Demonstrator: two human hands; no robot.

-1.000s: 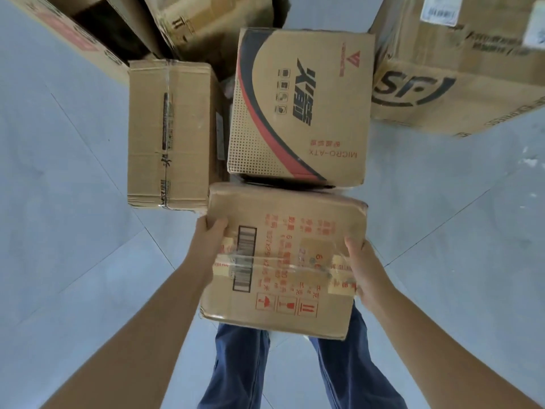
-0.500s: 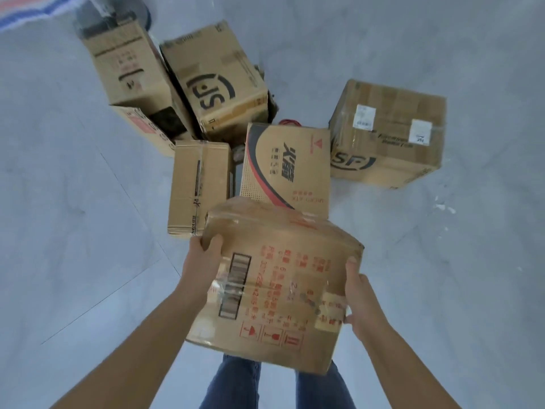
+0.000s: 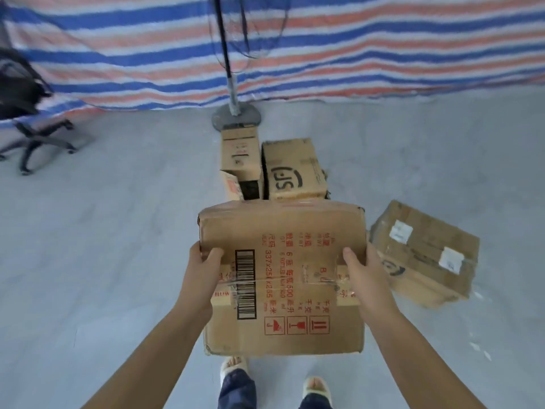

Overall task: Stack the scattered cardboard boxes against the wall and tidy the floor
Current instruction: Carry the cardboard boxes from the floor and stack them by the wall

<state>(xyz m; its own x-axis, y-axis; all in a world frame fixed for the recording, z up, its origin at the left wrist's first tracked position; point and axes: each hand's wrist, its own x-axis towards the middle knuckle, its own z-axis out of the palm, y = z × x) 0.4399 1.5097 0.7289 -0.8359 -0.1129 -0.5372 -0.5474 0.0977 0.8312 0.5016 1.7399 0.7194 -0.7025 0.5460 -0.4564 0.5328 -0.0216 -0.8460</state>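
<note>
Head view: a taped box (image 3: 283, 278) with red print and a barcode is held off the floor (image 3: 103, 246) in front of the person, above the feet (image 3: 236, 368); it is gripped at both sides; the left hand (image 3: 203, 276) is curled over the left edge, thumb laid on the near face beside the barcode, remaining fingers hidden behind the box; the right hand (image 3: 364, 278) is clamped on the right edge, thumb on the near face across the clear tape, fingers hidden round the side.

Beyond the held box, two boxes are seen side by side on the floor: a tall box (image 3: 240, 152), with an open flap (image 3: 231, 184) at its near end, and a logo box (image 3: 295, 172) touching it on the right; both are partly hidden by the held box.

To the right, a labelled box (image 3: 424, 255) with two white stickers is lying tilted on the floor, just beside the held box in the picture.

Behind the tall box, a fan stand (image 3: 236, 113) is placed near a striped tarp (image 3: 383, 48) along the far side; a chair (image 3: 26, 107) is seen at far left.
</note>
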